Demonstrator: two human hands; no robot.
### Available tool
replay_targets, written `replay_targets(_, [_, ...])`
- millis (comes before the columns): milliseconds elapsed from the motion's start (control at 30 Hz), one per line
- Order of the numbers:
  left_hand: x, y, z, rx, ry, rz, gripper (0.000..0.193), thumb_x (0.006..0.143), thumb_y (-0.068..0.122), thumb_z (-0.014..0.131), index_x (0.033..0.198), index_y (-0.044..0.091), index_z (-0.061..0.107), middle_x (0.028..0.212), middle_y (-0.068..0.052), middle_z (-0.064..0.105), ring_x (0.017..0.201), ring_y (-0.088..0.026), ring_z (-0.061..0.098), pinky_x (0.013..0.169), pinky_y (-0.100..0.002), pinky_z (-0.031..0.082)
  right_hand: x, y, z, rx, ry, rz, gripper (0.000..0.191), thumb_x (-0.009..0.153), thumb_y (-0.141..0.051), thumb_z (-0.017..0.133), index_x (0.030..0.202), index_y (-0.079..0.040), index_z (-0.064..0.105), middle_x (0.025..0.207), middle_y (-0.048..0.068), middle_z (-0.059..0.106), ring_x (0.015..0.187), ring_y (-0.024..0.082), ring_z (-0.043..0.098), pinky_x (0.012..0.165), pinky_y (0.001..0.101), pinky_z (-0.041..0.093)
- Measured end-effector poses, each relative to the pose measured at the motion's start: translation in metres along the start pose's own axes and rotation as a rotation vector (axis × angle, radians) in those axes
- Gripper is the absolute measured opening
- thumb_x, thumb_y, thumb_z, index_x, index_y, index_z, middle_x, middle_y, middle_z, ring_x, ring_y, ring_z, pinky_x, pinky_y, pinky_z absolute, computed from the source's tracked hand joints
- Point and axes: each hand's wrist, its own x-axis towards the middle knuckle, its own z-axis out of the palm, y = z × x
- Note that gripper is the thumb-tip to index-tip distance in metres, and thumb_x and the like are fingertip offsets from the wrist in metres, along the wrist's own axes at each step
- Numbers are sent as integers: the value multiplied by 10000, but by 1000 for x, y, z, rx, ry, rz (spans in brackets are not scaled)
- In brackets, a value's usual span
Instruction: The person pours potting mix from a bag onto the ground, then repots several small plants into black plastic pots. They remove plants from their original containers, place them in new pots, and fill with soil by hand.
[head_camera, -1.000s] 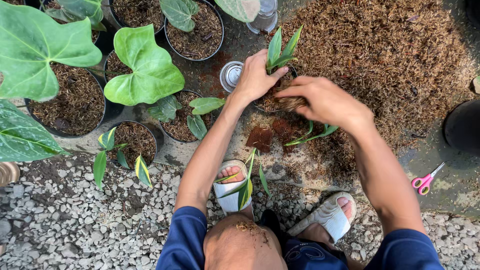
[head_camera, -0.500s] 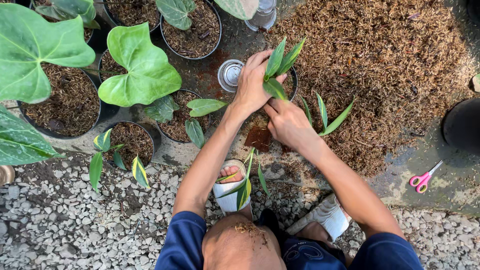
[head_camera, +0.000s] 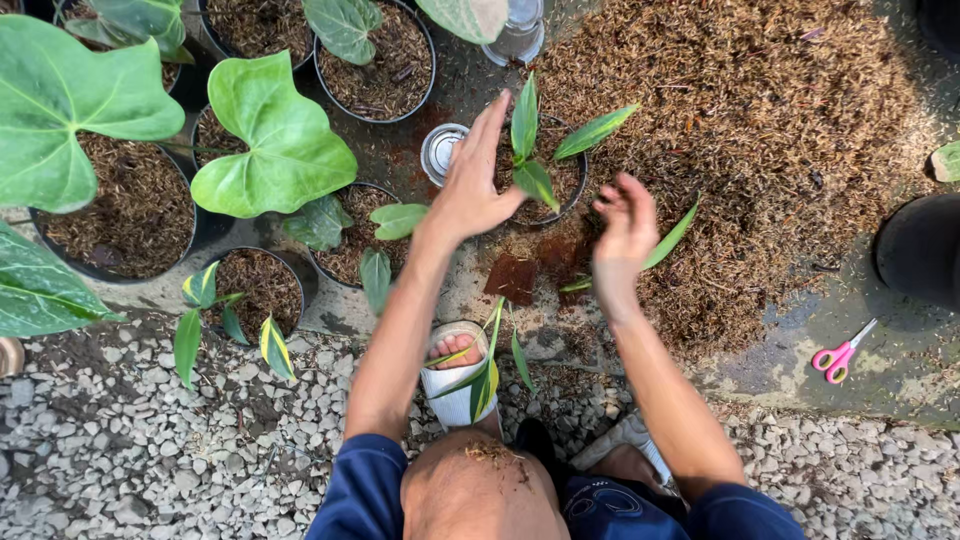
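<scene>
Head view, frame centre: left hand (head_camera: 470, 185) spread open, gripping nothing, resting against the rim of a small black pot (head_camera: 560, 180) with a green cutting (head_camera: 530, 150) upright in brown mulch. Right hand (head_camera: 625, 225) just right of it, fingers loosely curled, empty, above a loose cutting (head_camera: 660, 245) on the mulch heap (head_camera: 760, 130). Judged partway: one cutting potted, others unplanted, including the one by the sandalled foot (head_camera: 455, 375).
</scene>
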Motion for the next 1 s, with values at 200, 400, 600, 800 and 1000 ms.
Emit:
replay_targets(200, [-42, -1, 78, 257, 406, 11, 786, 958, 271, 480, 1599, -60, 168, 1704, -295, 154, 1615, -477, 106, 1335, -627, 52, 51, 25, 36, -89, -304, -82, 501, 1087, -106, 371, 1563, 48, 389, 1579, 247, 454, 1471, 335, 429, 1225, 457, 329])
replay_targets(400, [-33, -43, 81, 191, 455, 21, 647, 1089, 247, 416, 1629, -63, 239, 1725, -256, 171, 1622, -453, 119, 1348, -598, 85, 50, 10, 40, -257, -351, 151, 515, 1081, -195, 311, 1581, -71, 322, 1183, 223, 653, 1153, 327, 632, 1135, 514, 484])
replay_targets(600, [-23, -41, 41, 246, 307, 68, 877, 828, 362, 681, 1598, 103, 352, 1697, -260, 171, 1591, -427, 158, 1258, -628, 123, 92, -21, 8, -458, -174, -187, 290, 1022, -113, 546, 1303, -93, 614, 1323, 171, 665, 1201, 302, 670, 1049, 512, 547])
replay_targets(800, [12, -32, 19, 236, 108, 105, 688, 691, 451, 894, 1290, 186, 684, 1618, -208, 293, 1503, -448, 215, 1147, -675, 146, 148, -14, -12, -1781, -388, -488, 312, 920, -227, 624, 1178, -85, 728, 1250, 262, 651, 949, 359, 701, 687, 384, 637])
replay_targets(1000, [-4, -32, 42, 109, 274, 136, 352, 782, 329, 880, 1054, 146, 750, 1585, -124, 449, 1509, -351, 365, 1225, -585, 199, 145, -51, -10, -1122, -568, -12, 284, 943, 26, 641, 1186, -59, 760, 1180, 235, 710, 789, 287, 763, 634, 384, 651])
